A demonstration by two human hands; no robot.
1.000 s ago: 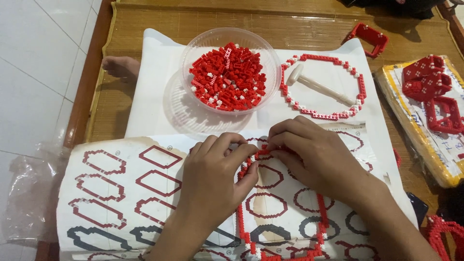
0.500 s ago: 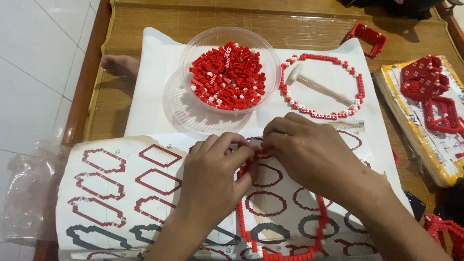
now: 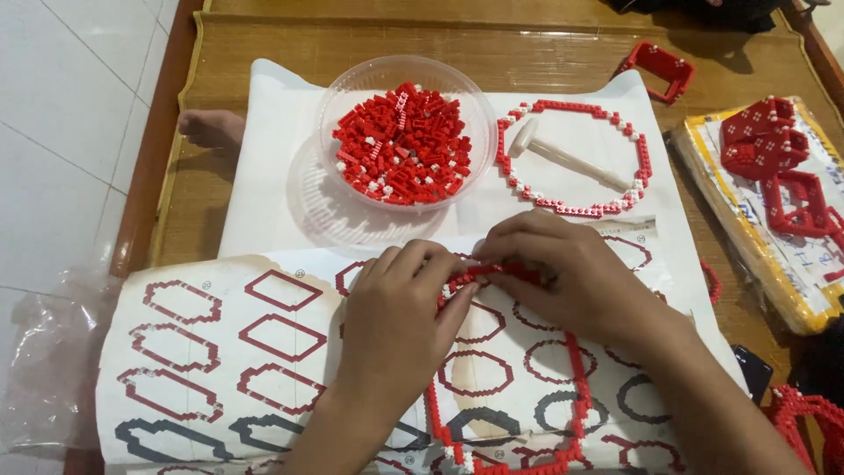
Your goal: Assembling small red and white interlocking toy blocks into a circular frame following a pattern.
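Both hands meet at the top edge of a large ring of small red plastic bricks (image 3: 576,387) lying on a printed paper sheet of red and dark outline shapes (image 3: 211,352). Left hand (image 3: 391,321) is curled, fingertips pinching the ring's top strip from the left. Right hand (image 3: 563,277) is curled over the same strip from the right, fingers pressed down on it; the two sets of fingertips touch or nearly touch. The ring's right side and bottom run down to the lower frame edge, part hidden under the wrists.

Just above the hands: a clear round plastic bowl of loose red and white bricks (image 3: 404,145) on a white sheet. To its right, a finished red-and-white brick ring (image 3: 633,141) with a small white plastic mallet (image 3: 554,154) lying inside it. Far right, red brick frames on a yellow-edged booklet (image 3: 774,167), all on the wooden worktop (image 3: 527,44).
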